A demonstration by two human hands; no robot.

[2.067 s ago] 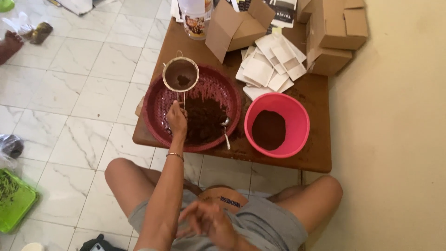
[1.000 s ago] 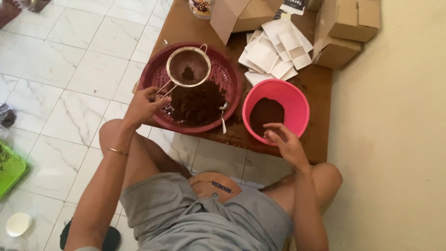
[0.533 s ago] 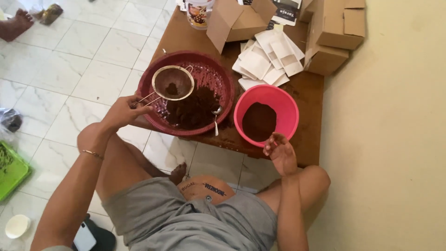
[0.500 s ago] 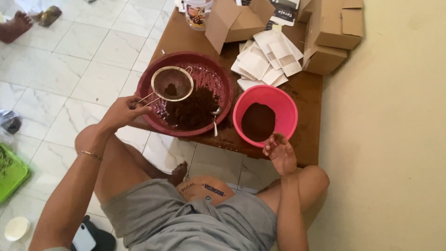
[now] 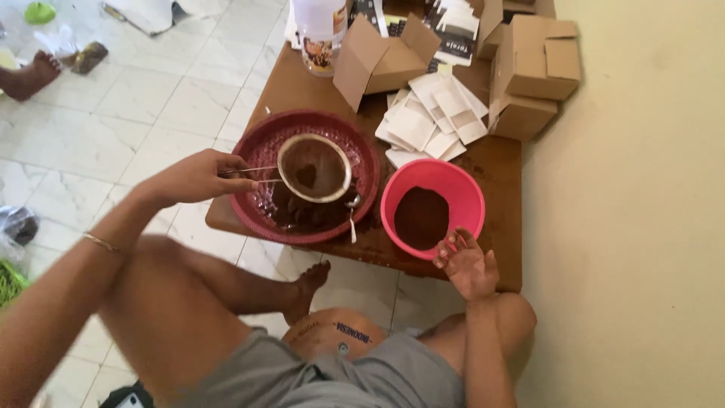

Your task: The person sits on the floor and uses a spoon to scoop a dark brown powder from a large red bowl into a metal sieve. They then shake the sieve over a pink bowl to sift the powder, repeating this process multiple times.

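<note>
My left hand (image 5: 198,177) grips the wire handle of a round mesh sieve (image 5: 313,167) with a small clump of brown powder in it. The sieve hangs over a dark red woven tray (image 5: 264,140) that holds a heap of brown powder and a spoon (image 5: 352,210). Right of the tray stands a pink bowl (image 5: 462,189) partly filled with fine brown powder. My right hand (image 5: 467,263) hovers at the bowl's near rim, palm up, fingers spread, holding nothing.
The low brown wooden table (image 5: 498,174) also bears a pile of white paper sachets (image 5: 430,119), several cardboard boxes (image 5: 536,72) and a jar (image 5: 321,34). A beige wall is at the right. Another person's foot (image 5: 30,75) rests on the tiled floor at far left.
The sieve has moved right, toward the tray's middle, still in my left hand. My right hand has stayed at the pink bowl's near rim and turned its palm up.
</note>
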